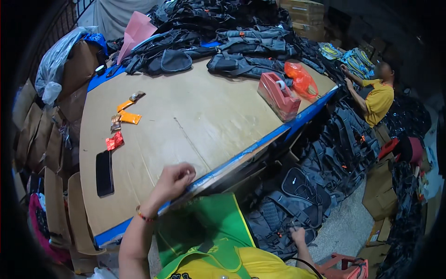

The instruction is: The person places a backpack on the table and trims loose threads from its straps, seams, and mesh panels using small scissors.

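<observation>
Resting on the near edge of the big cardboard-topped table (195, 116), left hand (173, 180) loosely curled and holding nothing, right hand (297, 235) down below that table gripping a strap on the grey backpack (288, 204), black phone (104, 173) just left of the curled one.

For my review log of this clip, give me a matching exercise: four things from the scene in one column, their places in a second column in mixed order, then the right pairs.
Things:
1. black phone
2. red tape dispenser
3. left hand
4. right hand

Places:
A. down on a grey-black backpack on the floor beside the table
B. at the near edge of the cardboard-covered table
C. flat on the table's left part, below the small snack packets
D. near the table's far right corner, beside an orange plastic bag

Pairs: 1-C, 2-D, 3-B, 4-A
</observation>
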